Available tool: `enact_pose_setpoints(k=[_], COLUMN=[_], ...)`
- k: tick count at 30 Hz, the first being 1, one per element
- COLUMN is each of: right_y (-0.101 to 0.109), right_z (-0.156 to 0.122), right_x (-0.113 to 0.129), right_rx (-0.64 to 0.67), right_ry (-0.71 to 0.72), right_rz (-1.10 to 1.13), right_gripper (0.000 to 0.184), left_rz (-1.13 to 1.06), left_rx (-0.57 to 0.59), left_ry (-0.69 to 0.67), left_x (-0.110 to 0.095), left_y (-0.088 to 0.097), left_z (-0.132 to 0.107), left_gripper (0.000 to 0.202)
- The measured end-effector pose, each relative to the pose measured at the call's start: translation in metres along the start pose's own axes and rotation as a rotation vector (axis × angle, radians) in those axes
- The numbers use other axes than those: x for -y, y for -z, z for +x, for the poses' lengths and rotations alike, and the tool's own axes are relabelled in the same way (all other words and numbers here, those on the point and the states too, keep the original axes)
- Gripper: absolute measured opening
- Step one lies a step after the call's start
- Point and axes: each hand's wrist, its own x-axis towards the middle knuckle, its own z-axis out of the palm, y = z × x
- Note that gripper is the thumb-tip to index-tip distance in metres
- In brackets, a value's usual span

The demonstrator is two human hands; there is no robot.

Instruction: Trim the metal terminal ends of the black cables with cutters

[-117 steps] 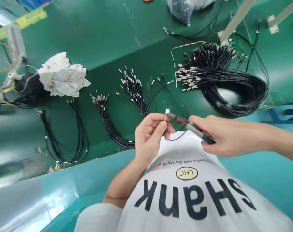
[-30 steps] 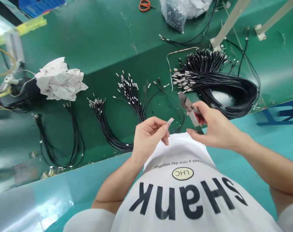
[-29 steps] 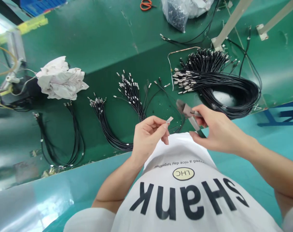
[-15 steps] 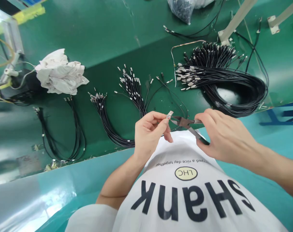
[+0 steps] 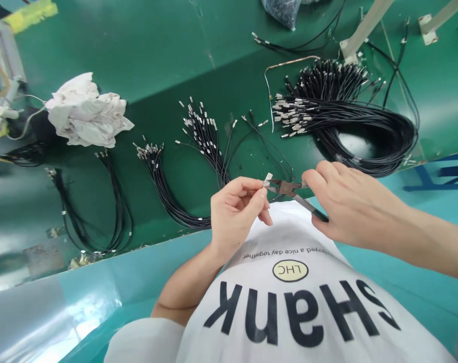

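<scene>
While the left hand (image 5: 236,212) pinched a small connector (image 5: 269,178) between thumb and forefinger near the front edge of the desk (image 5: 157,50), the right hand (image 5: 348,199) was wrapped around the handles of the pliers (image 5: 288,188), whose tips stood just at the connector; whether they gripped it could not be told. Beyond, cables (image 5: 206,138) lay bundled on the desk, the largest bunch (image 5: 390,112) coiled at the right, a crumpled cloth (image 5: 88,113) at the left.

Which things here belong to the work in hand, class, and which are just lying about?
In the work:
pliers, in the right hand
small pale connector, pinched in the left hand
probably the black cables

Apparently lying about:
crumpled white cloth
plastic bag
</scene>
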Motion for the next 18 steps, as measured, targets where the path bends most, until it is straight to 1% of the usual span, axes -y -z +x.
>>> enact_pose_setpoints(k=[4,8,12,18], right_y=[0.000,-0.001,0.005,0.016], right_z=[0.003,0.003,0.003,0.005], right_x=[0.001,-0.001,-0.007,-0.011], right_rx=[0.061,0.098,0.074,0.049], right_ry=[-0.007,0.021,0.079,0.085], right_rz=[-0.031,-0.037,-0.106,-0.227], right_gripper=[0.020,0.023,0.024,0.014], left_rz=[0.010,0.017,0.031,0.142], left_rx=[0.000,0.005,0.028,0.027], left_ry=[0.019,0.038,0.069,0.076], left_x=[0.000,0.001,0.000,-0.004], left_y=[0.001,0.001,0.003,0.005], left_z=[0.000,-0.001,-0.001,0.000], left_gripper=[0.001,0.002,0.002,0.005])
